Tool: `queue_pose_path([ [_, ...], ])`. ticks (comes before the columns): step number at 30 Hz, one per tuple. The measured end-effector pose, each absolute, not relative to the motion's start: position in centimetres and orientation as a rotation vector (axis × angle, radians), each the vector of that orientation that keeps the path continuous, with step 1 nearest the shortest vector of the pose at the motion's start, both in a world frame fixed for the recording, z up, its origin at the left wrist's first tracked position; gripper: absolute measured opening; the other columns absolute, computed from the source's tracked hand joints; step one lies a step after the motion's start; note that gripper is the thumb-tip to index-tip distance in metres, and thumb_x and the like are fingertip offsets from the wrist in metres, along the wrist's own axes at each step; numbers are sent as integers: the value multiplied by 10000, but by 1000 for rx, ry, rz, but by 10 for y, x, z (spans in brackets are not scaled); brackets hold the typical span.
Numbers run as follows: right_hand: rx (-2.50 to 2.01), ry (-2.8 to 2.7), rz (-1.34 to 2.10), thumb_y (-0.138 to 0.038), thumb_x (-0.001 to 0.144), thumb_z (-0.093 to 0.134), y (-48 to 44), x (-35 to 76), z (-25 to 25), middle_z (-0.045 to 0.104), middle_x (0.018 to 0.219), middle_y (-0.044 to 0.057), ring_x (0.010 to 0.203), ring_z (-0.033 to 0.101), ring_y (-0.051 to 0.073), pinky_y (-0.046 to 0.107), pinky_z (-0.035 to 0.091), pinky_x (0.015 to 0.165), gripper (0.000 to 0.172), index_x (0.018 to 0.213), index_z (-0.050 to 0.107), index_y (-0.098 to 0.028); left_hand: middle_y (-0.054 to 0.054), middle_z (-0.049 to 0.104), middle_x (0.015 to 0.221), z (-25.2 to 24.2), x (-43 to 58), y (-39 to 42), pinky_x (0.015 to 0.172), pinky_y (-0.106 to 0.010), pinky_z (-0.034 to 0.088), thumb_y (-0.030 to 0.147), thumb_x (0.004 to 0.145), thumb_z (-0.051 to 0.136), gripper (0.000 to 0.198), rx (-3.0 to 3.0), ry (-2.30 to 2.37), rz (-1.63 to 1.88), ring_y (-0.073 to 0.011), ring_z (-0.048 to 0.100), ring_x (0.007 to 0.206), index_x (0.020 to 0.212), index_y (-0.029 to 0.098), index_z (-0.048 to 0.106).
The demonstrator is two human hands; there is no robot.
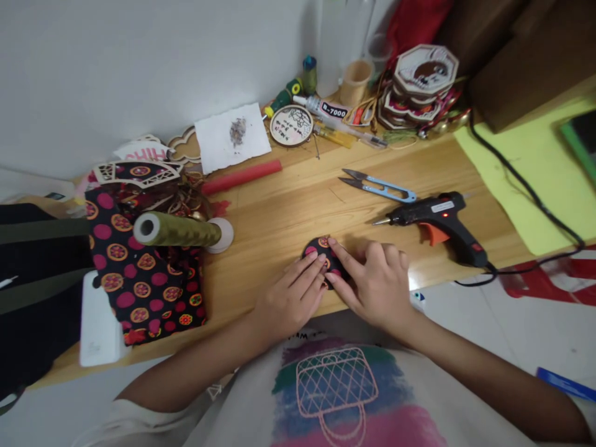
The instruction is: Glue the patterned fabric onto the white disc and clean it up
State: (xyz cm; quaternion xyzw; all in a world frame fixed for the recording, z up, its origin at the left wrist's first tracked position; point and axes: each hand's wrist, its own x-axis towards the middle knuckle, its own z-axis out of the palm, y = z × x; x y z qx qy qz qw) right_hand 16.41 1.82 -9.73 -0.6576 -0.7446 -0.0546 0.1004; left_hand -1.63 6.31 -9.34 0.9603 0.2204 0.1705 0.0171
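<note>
A small rounded piece covered in black fabric with magenta and orange dots (pixel 315 243) lies near the table's front edge, partly hidden under my fingers. My left hand (pixel 298 288) holds its left side, fingers close together across the cloth. From the other side my right hand (pixel 372 276) grips it, with index finger and thumb pressed on the fabric and the other fingers curled in. A black glue gun (pixel 431 217) with an orange trigger and a lit red light rests to the right. Blue-handled thread snips (pixel 384 187) lie just beyond it.
At left, a spool of olive ribbon (pixel 186 231) stands by folded dotted fabric (pixel 139 279) and a white phone-like slab (pixel 99 323). A red stick (pixel 242 176), a glue tube (pixel 326 108) and stacked wooden frames (pixel 421 77) line the back. The gun's black cord (pixel 535 195) crosses yellow paper (pixel 507 205).
</note>
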Motion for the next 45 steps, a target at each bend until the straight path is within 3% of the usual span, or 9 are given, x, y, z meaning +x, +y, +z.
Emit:
queue_pose_path([
  [11,-1883,-2157,-206,-519,894,409,17,165,-98,477,744,69,740,317,213,330,197,656,459,1190,657,-270,-127,666,1174,-94,-17,60,943,-358,548,148,862,543,252,2982,707,500,-238,611,1126,1078,58,638],
  [16,-1939,-2221,-147,-550,888,399,19,164,-97,499,798,77,759,325,216,333,198,659,517,1295,567,-279,-130,671,1162,-95,-16,60,933,-357,552,143,867,528,241,2971,705,535,-240,619,1113,1062,56,640],
  [22,-1918,-2226,-111,-514,900,402,21,161,-97,498,803,83,780,328,219,336,215,670,508,1286,580,-235,-142,676,1147,-94,-15,60,909,-358,563,135,856,539,253,2957,718,545,-244,621,1108,1073,45,634],
  [28,-1832,-2112,-211,-487,899,420,15,166,-99,470,753,76,749,320,211,334,218,659,431,1129,697,-250,-137,667,1168,-95,-16,58,929,-357,551,138,852,551,289,2936,736,533,-247,602,1139,1119,52,618],
  [35,-1920,-2201,-136,-532,901,389,20,163,-97,498,811,86,777,322,217,341,206,661,505,1274,592,-259,-135,666,1169,-94,-16,60,918,-369,561,140,853,544,287,2895,726,538,-250,598,1146,1124,74,611],
  [41,-1921,-2216,-84,-556,891,392,22,164,-95,493,797,83,764,314,223,340,201,659,517,1291,572,-283,-150,699,1089,-90,-12,60,830,-353,600,131,832,590,219,2921,765,577,-267,650,1056,1024,39,637],
  [45,-1925,-2183,-87,-539,900,387,20,164,-95,479,772,77,759,310,219,343,200,661,494,1261,601,-280,-139,695,1107,-90,-12,59,874,-346,580,144,840,580,209,2945,779,539,-256,645,1069,1017,56,649],
])
